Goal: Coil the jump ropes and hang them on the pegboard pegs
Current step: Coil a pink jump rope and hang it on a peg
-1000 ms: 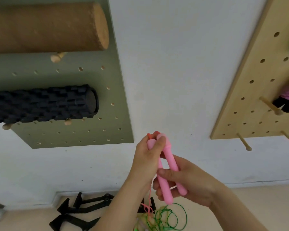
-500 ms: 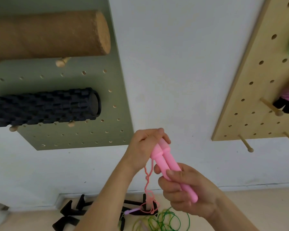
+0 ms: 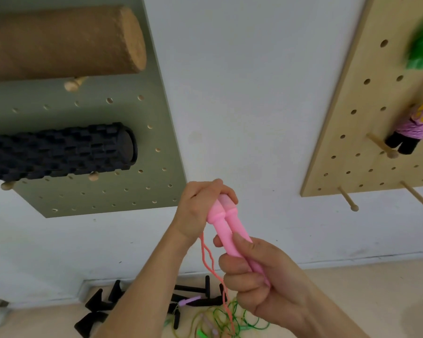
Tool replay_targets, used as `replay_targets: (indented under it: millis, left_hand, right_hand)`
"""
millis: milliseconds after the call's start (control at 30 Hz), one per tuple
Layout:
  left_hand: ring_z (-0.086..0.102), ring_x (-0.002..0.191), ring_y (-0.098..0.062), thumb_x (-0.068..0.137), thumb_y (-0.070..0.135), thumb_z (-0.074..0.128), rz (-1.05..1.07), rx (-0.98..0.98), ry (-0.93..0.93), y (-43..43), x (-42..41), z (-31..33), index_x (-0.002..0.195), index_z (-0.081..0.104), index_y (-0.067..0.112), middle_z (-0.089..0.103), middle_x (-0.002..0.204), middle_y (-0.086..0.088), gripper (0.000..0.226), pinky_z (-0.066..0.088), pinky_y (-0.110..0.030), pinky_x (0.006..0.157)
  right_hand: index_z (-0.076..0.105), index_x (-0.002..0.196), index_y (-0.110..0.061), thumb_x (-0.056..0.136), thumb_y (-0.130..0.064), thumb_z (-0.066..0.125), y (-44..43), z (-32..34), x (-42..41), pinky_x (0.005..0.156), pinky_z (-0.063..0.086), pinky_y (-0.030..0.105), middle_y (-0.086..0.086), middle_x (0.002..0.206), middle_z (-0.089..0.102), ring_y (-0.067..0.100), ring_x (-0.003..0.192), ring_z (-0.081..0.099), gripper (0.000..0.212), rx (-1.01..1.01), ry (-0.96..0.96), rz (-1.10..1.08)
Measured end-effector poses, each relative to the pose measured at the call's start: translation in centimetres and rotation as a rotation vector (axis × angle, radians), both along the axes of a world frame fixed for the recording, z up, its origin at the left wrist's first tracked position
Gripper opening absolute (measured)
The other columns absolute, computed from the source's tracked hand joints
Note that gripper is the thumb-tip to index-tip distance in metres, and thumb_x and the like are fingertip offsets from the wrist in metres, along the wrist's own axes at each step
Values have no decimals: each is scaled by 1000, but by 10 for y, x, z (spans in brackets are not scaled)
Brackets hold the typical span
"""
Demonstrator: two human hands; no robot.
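head view: the two pink handles (image 3: 226,225) lie side by side, their long axis slanting from upper left down to lower right. the left hand (image 3: 200,206) is curled over their upper ends, where the cord comes out. the right hand (image 3: 266,284) is clenched round their lower shafts. the pink cord (image 3: 206,259) drops in loose strands from under the left hand to the floor (image 3: 376,289), where it meets a green rope (image 3: 257,325) in a tangle, so this rope is not yet coiled. the winding, i judge, will have to go around that slanted axis, with the left hand feeding cord. the free pegs (image 3: 347,198) on the wooden pegboard (image 3: 347,132) stand to the right, well apart from the handles, and the right hand is the nearer one. a purple rope (image 3: 410,128) already hangs on that board.
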State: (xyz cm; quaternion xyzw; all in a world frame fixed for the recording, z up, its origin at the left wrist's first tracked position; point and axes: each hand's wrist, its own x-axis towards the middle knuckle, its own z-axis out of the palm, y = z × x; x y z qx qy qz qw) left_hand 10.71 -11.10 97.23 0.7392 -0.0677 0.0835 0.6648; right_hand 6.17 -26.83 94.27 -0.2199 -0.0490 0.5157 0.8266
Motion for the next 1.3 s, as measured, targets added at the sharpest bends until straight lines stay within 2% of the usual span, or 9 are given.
replay_targets:
  millis: [100,200,267,367,533,767,1000,1133,1300]
  left_hand:
    - [51,54,-13,93,53,41,57,-167,214,-18,-1,-3,63,70,17,60,59,1,55,38,-26,55]
    - [49,55,-10,91,43,51,106,31,280,-34,-7,-25,65,60,24,55,56,9,34,39,-24,58]
    - [57,63,-12,82,36,54,3,296,235,-41,-18,-42,78,61,26,62,64,10,13,45,-29,65]
    - [59,74,-21,100,31,34,-62,1044,39,-36,-27,-47,107,51,27,63,82,3,19,43,-35,64]
    - [58,88,-23,98,16,39,-109,1513,-208,-28,-29,-16,120,51,21,57,98,1,25,35,-30,65]
    - [59,91,-18,103,38,33,-389,1685,-343,-20,-27,17,111,61,29,60,96,6,31,48,-34,78]
    - [61,73,5,72,37,80,-511,1004,119,-6,-18,31,85,77,26,66,69,20,18,48,-15,68]
    - [63,65,-4,67,15,85,-652,733,381,-4,-6,23,76,77,16,72,68,7,12,51,-25,69]
    - [58,51,-2,52,18,81,-682,60,477,2,-1,-7,63,74,24,66,58,8,15,46,-14,50]
  right_hand:
    - [70,95,-9,69,-20,87,2,4,-4,30,27,11,-3,59,40,2,38,36,33,69,63,-94]
    - [62,93,-8,83,-20,73,1,13,6,28,25,12,-2,58,38,2,36,32,19,-37,55,-305]
    - [52,93,-8,94,-17,57,-4,13,19,31,23,15,2,60,39,5,38,29,10,-375,-164,-530]
    - [49,89,-10,97,-19,53,-17,-1,38,42,32,23,3,66,51,11,45,40,13,-1091,-793,-695]
    - [30,94,-19,99,-27,47,-31,-12,45,49,28,33,-4,67,42,21,57,42,19,-1670,-1526,-287]
    - [37,110,-14,96,-13,45,-40,-1,27,44,22,29,-2,66,32,16,51,31,17,-1702,-2036,337]
    - [39,116,-9,90,-1,40,-48,17,10,44,16,32,1,64,28,18,49,24,27,-1476,-2398,549]
    - [48,87,-13,71,-5,51,-53,35,7,41,2,27,-1,53,20,15,41,0,18,-1368,-2528,478]
    - [32,119,-26,101,-37,41,-55,47,12,61,37,35,-4,76,45,25,68,47,23,-1285,-2226,375]
